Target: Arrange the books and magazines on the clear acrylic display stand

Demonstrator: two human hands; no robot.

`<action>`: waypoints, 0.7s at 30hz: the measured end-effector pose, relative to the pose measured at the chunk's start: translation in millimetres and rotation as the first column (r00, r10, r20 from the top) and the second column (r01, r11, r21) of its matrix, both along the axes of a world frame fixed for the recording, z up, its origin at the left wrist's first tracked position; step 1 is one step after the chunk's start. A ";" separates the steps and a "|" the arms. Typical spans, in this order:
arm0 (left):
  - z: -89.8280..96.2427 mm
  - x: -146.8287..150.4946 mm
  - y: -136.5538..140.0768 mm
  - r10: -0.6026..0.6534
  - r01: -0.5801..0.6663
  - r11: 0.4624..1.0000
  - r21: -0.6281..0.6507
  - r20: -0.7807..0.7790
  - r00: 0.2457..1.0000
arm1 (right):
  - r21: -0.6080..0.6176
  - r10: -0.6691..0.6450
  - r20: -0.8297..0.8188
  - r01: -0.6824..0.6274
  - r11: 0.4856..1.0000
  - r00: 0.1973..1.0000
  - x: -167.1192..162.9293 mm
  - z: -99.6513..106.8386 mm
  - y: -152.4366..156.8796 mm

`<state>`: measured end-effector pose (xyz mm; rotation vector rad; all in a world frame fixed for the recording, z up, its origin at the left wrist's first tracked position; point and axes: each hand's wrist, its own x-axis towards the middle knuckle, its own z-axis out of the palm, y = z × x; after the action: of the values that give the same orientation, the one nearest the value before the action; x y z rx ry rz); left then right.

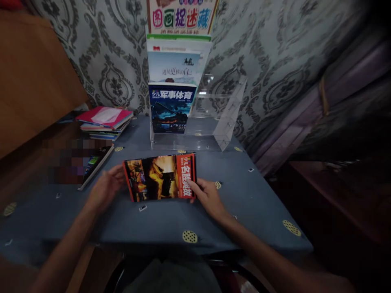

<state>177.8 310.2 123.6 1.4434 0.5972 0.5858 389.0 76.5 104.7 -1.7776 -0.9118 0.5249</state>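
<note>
A book [161, 179] with a red-and-black cover and a golden figure is turned sideways just above the table. My right hand [207, 195] grips its right end, thumb on the cover and the other fingers mostly beneath. At the book's left edge is my left hand [106, 187], slightly blurred, its fingers reaching toward that edge without a grip; whether they touch it I cannot tell. Behind the book stands a clear tiered rack [226, 118]. In its left column are a dark blue book [171, 110], a pale blue book [174, 67] and a colourful picture book [183, 18].
A stack of books with a pink one on top [105, 116] lies at the back left of the cloth-covered table [244, 219]. Nearer, a dark book [94, 165] lies partly behind a blurred patch. A wooden panel [36, 77] rises at left; a purple curtain [287, 126] hangs at right.
</note>
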 end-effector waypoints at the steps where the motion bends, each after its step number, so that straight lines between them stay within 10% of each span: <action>1: -1.6 11.6 5.2 0.041 -0.040 0.998 0.040 -0.034 0.999 | -0.028 0.017 -0.083 -0.020 0.999 0.996 3.0 -1.6 5.8; 5: -9.7 38.4 21.8 0.126 0.032 0.891 0.452 -0.316 0.940 | -0.321 0.050 0.043 -0.033 0.946 0.998 19.3 2.8 8.6; 8: -13.2 45.2 16.0 0.293 0.156 0.586 0.795 -0.387 0.874 | -0.478 0.054 0.472 0.204 0.854 0.880 25.1 16.9 5.1; 11: -13.5 57.9 -5.3 0.293 0.249 0.374 0.893 -0.369 0.882 | -0.416 0.123 0.609 0.183 0.891 0.784 12.9 24.7 21.9; 16: -24.9 82.7 -26.8 0.148 0.345 0.288 0.894 -0.397 0.906 | -0.289 0.387 0.687 -0.257 0.922 0.615 -17.1 5.5 79.6; 21: -39.8 75.5 -6.6 0.187 0.327 0.341 0.881 -0.405 0.895 | -0.341 0.412 0.689 -0.234 0.910 0.596 3.3 -19.5 79.1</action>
<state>253.3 303.6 83.8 2.8121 0.5346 0.5353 392.3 155.6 85.2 -2.0684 -1.8587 0.0684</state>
